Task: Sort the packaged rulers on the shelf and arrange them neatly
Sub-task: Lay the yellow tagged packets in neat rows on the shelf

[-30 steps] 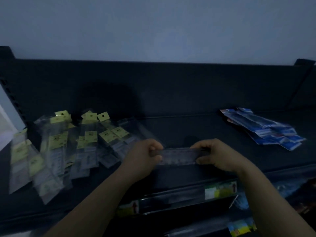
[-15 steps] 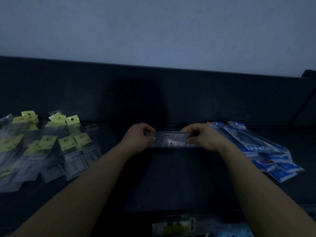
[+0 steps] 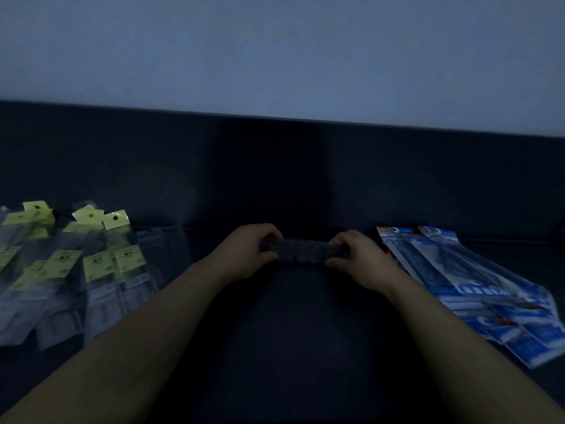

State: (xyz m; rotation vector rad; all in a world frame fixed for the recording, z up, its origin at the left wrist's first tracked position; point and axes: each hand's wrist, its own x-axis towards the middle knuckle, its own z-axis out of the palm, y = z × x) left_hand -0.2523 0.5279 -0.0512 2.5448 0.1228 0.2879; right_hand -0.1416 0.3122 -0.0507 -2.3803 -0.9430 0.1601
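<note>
**Fingers [image 3: 266, 232] curled round both ends of one ruler pack**

Pretty dim shot, so take the colours loosely. Nearest the camera, two bare forearms [image 3: 159, 338] reach in over the flat, dark, matte shelf [image 3: 299, 332]. Further in, the left hand [image 3: 247, 255] and right hand [image 3: 357, 258] each grip one end of a long, narrow ruler pack [image 3: 301, 251]. It's held level and crosswise in the middle of the shelf, and I can't tell whether it touches the surface.

On the left there's a loose, overlapping heap of yellow-tagged packs [image 3: 91, 270]: clear, glossy sleeves with square yellow card headers, each with a punched hang hole. On the right, just beside the right hand, blue packs [image 3: 477, 289] lie fanned out, shiny film with white print.

Behind it all stands the shelf's dark, smooth back panel [image 3: 275, 166], then a plain pale wall [image 3: 275, 56].
</note>
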